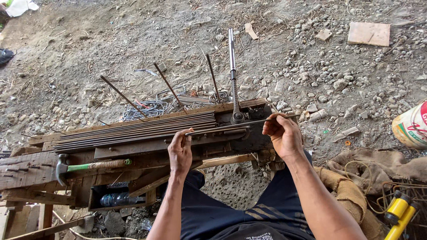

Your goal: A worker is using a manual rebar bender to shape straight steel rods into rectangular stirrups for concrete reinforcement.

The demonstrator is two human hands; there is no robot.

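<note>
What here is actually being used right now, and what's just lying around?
In use:
- thin steel rod, held by left hand and right hand
- bending lever
- rod bundle on the wooden bench

Lying about:
- hammer
- plastic bottle
- yellow tool
- burlap sacks

yellow tool cut off, sack cropped

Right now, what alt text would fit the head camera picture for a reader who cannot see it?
Both hands hold one thin steel rod across a bench: left hand near its end, right hand by a lever bender. More rods and a hammer lie on the bench, on stony ground.
</note>
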